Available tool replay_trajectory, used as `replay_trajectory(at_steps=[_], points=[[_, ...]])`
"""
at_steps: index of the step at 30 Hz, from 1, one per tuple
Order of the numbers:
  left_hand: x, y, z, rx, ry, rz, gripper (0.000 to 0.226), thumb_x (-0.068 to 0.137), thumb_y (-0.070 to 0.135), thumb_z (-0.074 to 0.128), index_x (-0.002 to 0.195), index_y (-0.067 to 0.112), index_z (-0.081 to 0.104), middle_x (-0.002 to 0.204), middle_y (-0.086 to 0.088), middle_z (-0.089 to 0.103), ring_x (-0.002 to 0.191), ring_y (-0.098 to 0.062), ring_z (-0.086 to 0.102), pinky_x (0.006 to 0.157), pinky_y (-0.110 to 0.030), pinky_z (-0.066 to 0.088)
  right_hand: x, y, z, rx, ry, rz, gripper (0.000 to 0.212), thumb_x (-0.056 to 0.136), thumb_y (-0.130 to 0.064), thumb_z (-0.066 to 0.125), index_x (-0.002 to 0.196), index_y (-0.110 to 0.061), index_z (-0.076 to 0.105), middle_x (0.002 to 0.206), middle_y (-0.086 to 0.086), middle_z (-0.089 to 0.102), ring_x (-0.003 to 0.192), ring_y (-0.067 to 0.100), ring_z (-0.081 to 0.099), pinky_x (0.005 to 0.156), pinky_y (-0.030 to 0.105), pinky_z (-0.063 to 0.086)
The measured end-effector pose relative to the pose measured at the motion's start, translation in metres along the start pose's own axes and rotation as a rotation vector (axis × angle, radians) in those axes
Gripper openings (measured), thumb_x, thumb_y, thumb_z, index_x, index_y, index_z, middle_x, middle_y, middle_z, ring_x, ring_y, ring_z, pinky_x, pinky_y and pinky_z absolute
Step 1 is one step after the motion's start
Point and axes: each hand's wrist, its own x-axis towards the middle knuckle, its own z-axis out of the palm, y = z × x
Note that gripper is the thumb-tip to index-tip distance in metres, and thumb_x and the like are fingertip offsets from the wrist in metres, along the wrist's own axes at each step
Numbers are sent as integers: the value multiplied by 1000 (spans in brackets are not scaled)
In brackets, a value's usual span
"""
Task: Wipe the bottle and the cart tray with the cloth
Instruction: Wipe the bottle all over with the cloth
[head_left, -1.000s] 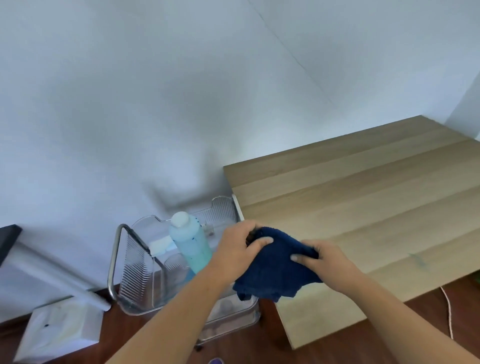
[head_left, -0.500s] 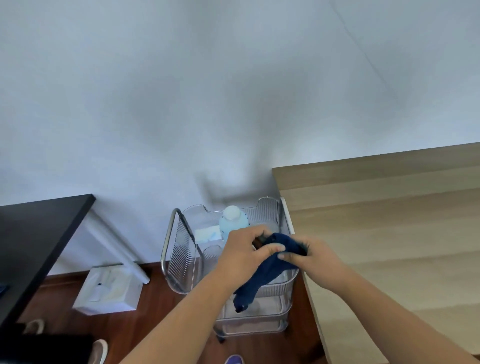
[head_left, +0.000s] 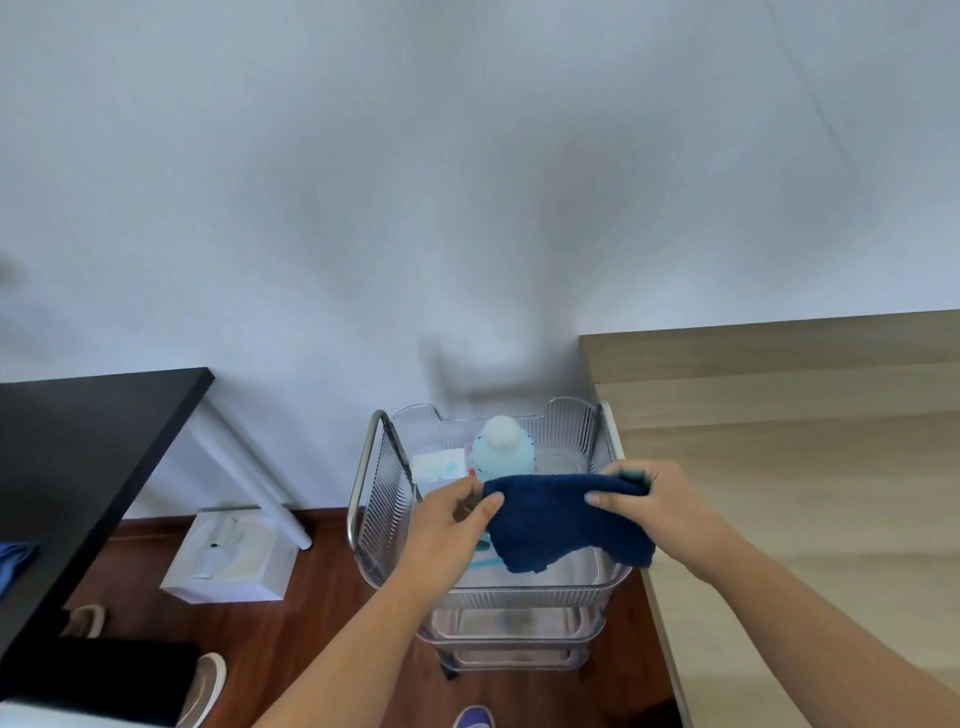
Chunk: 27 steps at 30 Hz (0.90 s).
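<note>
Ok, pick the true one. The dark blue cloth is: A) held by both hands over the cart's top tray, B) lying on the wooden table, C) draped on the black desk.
A: the left hand and right hand each grip an end of the cloth above the top tray.

The clear cart tray (head_left: 519, 590) is the top tier of a three-tier cart; two lower tiers (head_left: 511, 626) sit beneath it. The light blue bottle (head_left: 506, 454) stands upright at the rear of the top tray, with a white-and-blue packet (head_left: 439, 465) just beside it on the left. The cart stands on the dark wood floor (head_left: 311, 639), just beside the left edge of the light wooden table (head_left: 805, 467). A white box (head_left: 228, 558) rests on the floor between the cart and the black table (head_left: 78, 447).
</note>
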Motion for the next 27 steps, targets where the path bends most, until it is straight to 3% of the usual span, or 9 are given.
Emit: replay_trajectory(at_steps=[3, 6, 9, 13, 17, 19, 23, 25, 27], points=[[11, -14, -5, -17, -39, -53, 11, 93, 21, 59, 91, 20, 70, 88, 0, 74, 88, -20, 69, 70, -26, 57, 22, -11, 6, -44, -12, -33, 11, 82, -12, 70, 82, -22, 75, 80, -1, 75, 73, 7, 69, 61, 15, 52], [25, -25, -15, 66, -92, -76, 8, 91, 22, 62, 87, 24, 68, 88, 3, 73, 88, -16, 67, 78, -25, 54, 46, -19, 14, -197, -74, -29, 17, 83, -14, 70, 78, -30, 73, 76, -9, 73, 73, 0, 66, 63, 12, 49], [37, -32, -26, 194, -111, -39, 14, 86, 23, 68, 80, 33, 61, 81, 10, 68, 78, -7, 63, 65, -10, 47, 68, -21, 23, -335, -96, 5, 19, 82, -19, 70, 74, -36, 69, 74, -15, 70, 70, -5, 63, 63, 11, 45], [59, -26, -33, 358, 12, 132, 28, 77, 34, 74, 92, 35, 50, 92, 19, 52, 81, 1, 52, 66, -9, 38, 91, -21, 30, -396, -36, 57, 12, 80, -20, 72, 78, -31, 69, 82, -10, 71, 78, 1, 62, 71, 20, 47], [85, -10, -33, 425, -117, 353, 44, 79, 35, 71, 118, 33, 52, 114, 18, 49, 102, 2, 47, 86, -4, 31, 107, -21, 37, -437, 28, 92, 22, 74, -19, 76, 75, -37, 63, 84, -12, 68, 84, 2, 60, 70, 16, 45], [93, -5, -33, 418, -152, 394, 44, 80, 34, 71, 120, 30, 55, 119, 15, 51, 107, -2, 48, 90, -10, 33, 111, -16, 40, -392, 76, 114, 23, 72, -19, 77, 81, -33, 61, 83, -13, 65, 85, 6, 60, 68, 16, 47], [104, 1, -30, 333, -80, 352, 32, 75, 26, 78, 102, 25, 62, 117, 13, 58, 104, -7, 55, 94, -23, 43, 109, -5, 48, -296, 271, 109, 48, 62, -20, 84, 97, -23, 51, 105, -7, 53, 111, 18, 51, 91, 32, 46], [106, 3, -28, 294, -75, 312, 29, 72, 23, 80, 95, 25, 62, 109, 12, 64, 96, -8, 57, 89, -27, 48, 102, 3, 57, -326, 437, 64, 48, 60, -22, 85, 90, -22, 47, 116, -1, 46, 125, 21, 40, 98, 31, 38], [107, 5, -25, 284, -70, 294, 30, 69, 24, 83, 92, 25, 64, 102, 12, 66, 91, -7, 58, 85, -26, 49, 91, 12, 70, -380, 575, 11, 39, 63, -22, 83, 81, -23, 49, 120, 3, 45, 123, 23, 41, 96, 30, 36]])
